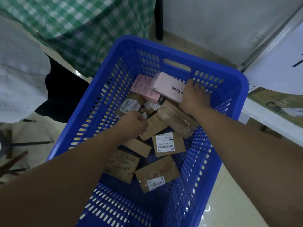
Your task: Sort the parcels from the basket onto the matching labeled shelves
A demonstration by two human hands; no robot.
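Note:
A blue slotted plastic basket stands on the floor below me, holding several brown cardboard parcels with white barcode labels and two pink boxes. My right hand grips the end of the larger pink box, printed with black letters, at the basket's far side. My left hand is down in the middle of the basket with fingers curled; it seems to pinch a small brown parcel, but its fingertips are hidden. A labeled parcel lies just below that hand.
A green checked cloth hangs behind the basket at upper left. A white shelf with a green-printed box runs along the right. Dark rods lie on the floor to the left. Pale floor tiles surround the basket.

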